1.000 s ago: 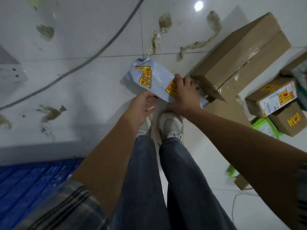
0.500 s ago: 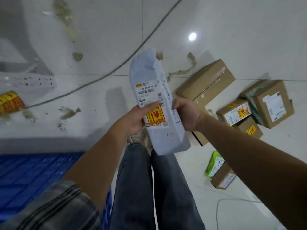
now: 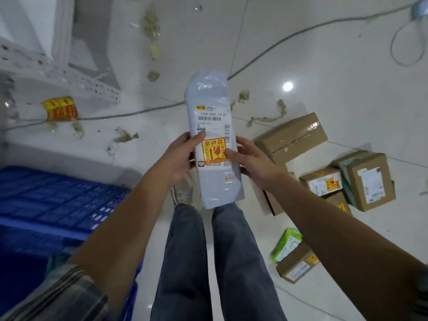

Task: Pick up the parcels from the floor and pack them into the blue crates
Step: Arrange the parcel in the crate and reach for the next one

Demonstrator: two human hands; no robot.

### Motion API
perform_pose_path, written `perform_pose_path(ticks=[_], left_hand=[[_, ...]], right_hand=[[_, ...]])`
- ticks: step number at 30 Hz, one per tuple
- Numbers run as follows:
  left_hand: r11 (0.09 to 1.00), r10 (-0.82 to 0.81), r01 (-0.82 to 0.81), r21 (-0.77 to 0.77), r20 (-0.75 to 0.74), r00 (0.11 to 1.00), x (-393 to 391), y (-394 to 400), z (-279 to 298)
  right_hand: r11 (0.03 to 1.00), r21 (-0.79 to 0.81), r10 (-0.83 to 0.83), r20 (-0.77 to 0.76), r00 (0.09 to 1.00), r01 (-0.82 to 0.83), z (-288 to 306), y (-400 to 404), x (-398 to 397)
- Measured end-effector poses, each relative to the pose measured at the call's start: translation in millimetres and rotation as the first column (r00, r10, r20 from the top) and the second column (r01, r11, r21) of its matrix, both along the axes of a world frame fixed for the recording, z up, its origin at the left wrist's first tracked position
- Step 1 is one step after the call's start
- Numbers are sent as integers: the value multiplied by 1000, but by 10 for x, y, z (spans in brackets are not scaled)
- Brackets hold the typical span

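Glossy white floor tiles fill most of the frame, with a bright ceiling light reflected right of centre. A grey cable runs diagonally across from the upper right. White perforated metal shelving stands at upper left. Scraps of torn tape litter the middle.

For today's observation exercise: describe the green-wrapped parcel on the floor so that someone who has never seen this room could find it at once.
Start at the cluster of brown cardboard boxes on the white tiled floor, to the person's right. Nearer the person than that cluster lies a separate pair: a small brown box with the green-wrapped parcel beside it, touching or overlapping. It is the only bright green parcel, bearing a white label.
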State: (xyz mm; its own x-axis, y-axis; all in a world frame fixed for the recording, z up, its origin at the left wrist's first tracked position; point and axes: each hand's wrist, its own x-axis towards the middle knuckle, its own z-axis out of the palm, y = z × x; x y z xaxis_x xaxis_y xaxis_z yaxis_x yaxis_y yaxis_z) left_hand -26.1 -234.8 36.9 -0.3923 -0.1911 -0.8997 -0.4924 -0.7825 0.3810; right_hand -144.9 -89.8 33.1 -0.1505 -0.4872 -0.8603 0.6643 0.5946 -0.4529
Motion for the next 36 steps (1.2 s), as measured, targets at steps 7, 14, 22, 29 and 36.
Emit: perform_pose_path(ticks=[7, 14, 22, 29, 36], left_hand=[[981, 191, -189, -44, 39, 981, 826, -91, 263], [942, 309, -305, -140, 7, 951, 1469, 130, 384], [707, 688, -706, -45, -191, 700, 2699, 361, 597], [510, 848, -852, -118, -93, 521, 4305, 577, 664], [244, 965, -958, -151, -59, 255, 5545, 744, 544]], right_hand=[[981, -41, 189, 10, 982, -189, 213, -180, 335], [947, -74, 316, 43, 948, -312, 257, -324, 884], [820, -183, 567, 126, 814, -543, 631, -641, 1873], [617, -82, 778, -87, 622, -783, 838, -988, 3180], [375, 69, 904, -247, 348, -924, 757, -1228, 4393]])
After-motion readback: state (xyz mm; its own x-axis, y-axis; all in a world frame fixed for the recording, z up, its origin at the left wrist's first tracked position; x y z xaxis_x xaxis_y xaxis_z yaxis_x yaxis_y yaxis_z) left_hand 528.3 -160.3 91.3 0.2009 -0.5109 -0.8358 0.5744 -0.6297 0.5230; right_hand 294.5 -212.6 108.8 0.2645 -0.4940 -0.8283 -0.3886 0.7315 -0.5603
